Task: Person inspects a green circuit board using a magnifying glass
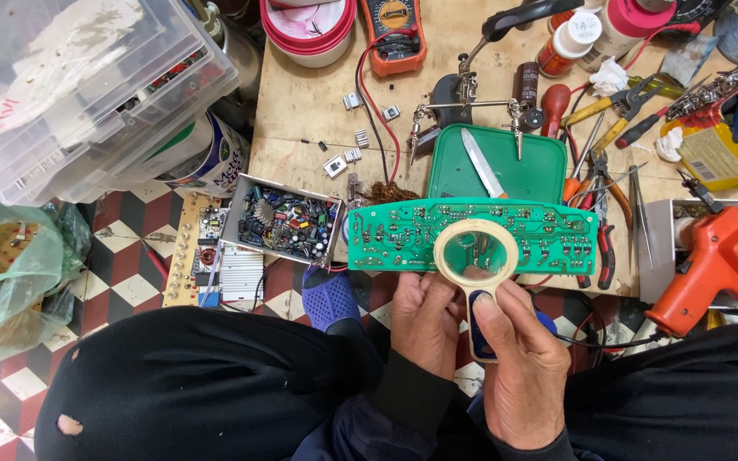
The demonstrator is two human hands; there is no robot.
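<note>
Dark-trousered lap nearest camera. Right hand (518,358) gripping magnifier (476,254) by handle, thumb along it. Left hand (424,320) closed on lower edge of green circuit board (412,235), lens over board's middle. Board hangs past front edge of bench (309,102), above checkered floor (121,282). Orange soldering gun (719,265) close right; parts box (284,224) just left. Little open room either side.

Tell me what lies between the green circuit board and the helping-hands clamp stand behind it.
In the head view, a green tray holding a knife lies between circuit board and clamp stand.
</note>
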